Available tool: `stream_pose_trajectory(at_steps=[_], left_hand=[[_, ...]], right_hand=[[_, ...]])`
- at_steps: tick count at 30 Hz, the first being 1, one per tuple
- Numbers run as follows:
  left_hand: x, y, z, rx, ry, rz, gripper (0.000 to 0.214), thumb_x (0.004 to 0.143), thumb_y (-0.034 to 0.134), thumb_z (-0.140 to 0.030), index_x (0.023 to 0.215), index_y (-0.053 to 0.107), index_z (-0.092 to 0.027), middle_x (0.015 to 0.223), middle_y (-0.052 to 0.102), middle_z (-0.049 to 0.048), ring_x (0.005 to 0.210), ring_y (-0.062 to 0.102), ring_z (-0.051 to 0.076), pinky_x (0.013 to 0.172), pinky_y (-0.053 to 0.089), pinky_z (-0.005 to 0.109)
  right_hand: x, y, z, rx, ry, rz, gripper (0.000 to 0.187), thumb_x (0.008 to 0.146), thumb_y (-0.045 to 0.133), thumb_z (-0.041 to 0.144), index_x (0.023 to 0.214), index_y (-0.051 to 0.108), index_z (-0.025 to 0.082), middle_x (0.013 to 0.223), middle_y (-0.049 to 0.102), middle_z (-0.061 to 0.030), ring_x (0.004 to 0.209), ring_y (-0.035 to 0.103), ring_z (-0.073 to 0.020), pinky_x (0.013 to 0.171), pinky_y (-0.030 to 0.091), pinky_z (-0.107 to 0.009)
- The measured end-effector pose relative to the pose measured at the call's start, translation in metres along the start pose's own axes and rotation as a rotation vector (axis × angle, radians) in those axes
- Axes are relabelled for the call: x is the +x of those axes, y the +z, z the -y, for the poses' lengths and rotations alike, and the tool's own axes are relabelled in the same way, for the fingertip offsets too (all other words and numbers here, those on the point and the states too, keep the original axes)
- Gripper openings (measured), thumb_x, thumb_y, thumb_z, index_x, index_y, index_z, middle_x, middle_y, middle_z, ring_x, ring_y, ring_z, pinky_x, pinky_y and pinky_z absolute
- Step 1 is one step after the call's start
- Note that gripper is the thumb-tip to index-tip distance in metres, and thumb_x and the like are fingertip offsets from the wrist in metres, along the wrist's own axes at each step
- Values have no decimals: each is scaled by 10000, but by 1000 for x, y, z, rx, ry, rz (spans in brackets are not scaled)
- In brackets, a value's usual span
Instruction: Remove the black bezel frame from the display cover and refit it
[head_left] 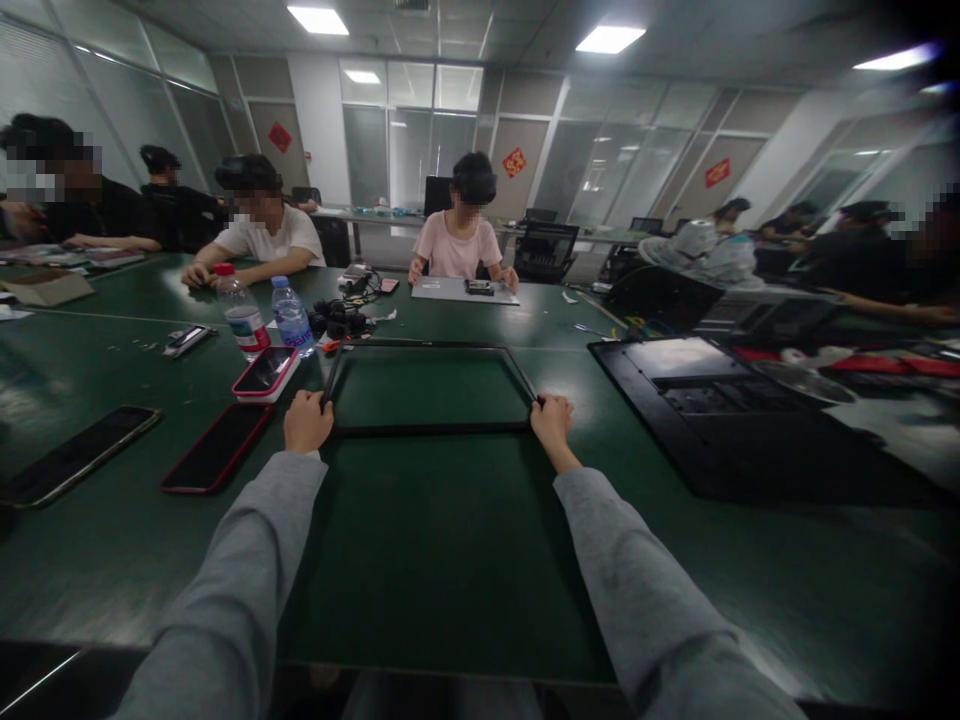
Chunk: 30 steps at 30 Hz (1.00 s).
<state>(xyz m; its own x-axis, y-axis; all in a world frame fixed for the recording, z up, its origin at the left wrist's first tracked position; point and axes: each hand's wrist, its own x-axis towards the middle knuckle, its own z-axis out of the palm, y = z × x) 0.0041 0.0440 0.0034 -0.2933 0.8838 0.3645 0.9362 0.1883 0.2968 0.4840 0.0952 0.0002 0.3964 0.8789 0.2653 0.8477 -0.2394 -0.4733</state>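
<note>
A thin black rectangular frame (pixel 431 346) lies on the green table (pixel 442 540) in front of me. My left hand (pixel 307 421) is closed on its near left corner. My right hand (pixel 553 419) is closed on its near right corner. Both arms are in grey sleeves. Through the frame's opening the green tabletop shows.
Left of the frame lie a phone in a pink case (pixel 265 372), a red-edged phone (pixel 217 447) and a dark phone (pixel 79 454). Two water bottles (pixel 241 313) stand behind. A large black panel (pixel 720 400) lies at the right. Other people sit along the far and left sides.
</note>
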Motion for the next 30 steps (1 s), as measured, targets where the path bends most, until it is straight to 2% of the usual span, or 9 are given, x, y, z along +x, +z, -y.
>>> stream_pose_trajectory(at_steps=[6, 9, 12, 15, 19, 23, 30], left_hand=[[-3, -6, -6, -81, 9, -103, 412, 936, 478, -334, 1270, 629, -145, 1209, 566, 158, 1071, 615, 282, 913, 494, 389], [-3, -9, -9, -187, 16, -219, 424, 939, 486, -341, 1300, 604, -152, 1231, 554, 168, 1054, 623, 283, 886, 505, 396], [-3, -12, -12, -331, 51, -394, 452, 959, 476, -369, 1351, 553, -157, 1267, 556, 181, 1082, 621, 281, 897, 501, 399], [-5, -14, -13, -446, 104, -508, 476, 990, 438, -382, 1413, 472, -168, 1213, 620, 158, 1054, 641, 247, 920, 487, 385], [-8, -13, -13, -529, 131, -543, 519, 1008, 413, -376, 1470, 358, -148, 1038, 697, 104, 845, 684, 192, 856, 503, 352], [-9, -12, -13, -538, 160, -577, 542, 1001, 435, -393, 1465, 341, -127, 1096, 696, 130, 895, 695, 194, 867, 505, 346], [-8, -16, -16, -532, 140, -514, 499, 982, 484, -433, 1402, 406, -175, 1109, 713, 105, 849, 715, 191, 805, 522, 320]], right_hand=[[4, 1, -2, 162, -41, -63, 423, 920, 401, 218, 1276, 596, 100, 1233, 616, -170, 1141, 520, -254, 984, 378, -366], [5, 1, -1, 326, -101, -202, 417, 913, 395, 233, 1252, 593, 94, 1211, 628, -174, 1119, 545, -252, 996, 400, -388], [5, -1, 1, 461, -185, -381, 415, 934, 390, 296, 1244, 583, 99, 1188, 623, -179, 1111, 552, -260, 1005, 413, -428], [4, -3, 4, 516, -237, -469, 436, 960, 367, 353, 1275, 557, 119, 1194, 611, -169, 1119, 556, -257, 1006, 423, -447], [3, -5, 4, 542, -225, -460, 449, 975, 353, 400, 1299, 526, 141, 1178, 615, -156, 1100, 577, -257, 995, 435, -463], [2, -7, 4, 565, -180, -487, 435, 986, 348, 429, 1276, 510, 148, 1150, 615, -153, 1052, 595, -253, 959, 453, -447], [0, -11, 5, 595, -204, -528, 412, 998, 342, 454, 1239, 499, 158, 1109, 604, -137, 1017, 588, -234, 924, 458, -410]])
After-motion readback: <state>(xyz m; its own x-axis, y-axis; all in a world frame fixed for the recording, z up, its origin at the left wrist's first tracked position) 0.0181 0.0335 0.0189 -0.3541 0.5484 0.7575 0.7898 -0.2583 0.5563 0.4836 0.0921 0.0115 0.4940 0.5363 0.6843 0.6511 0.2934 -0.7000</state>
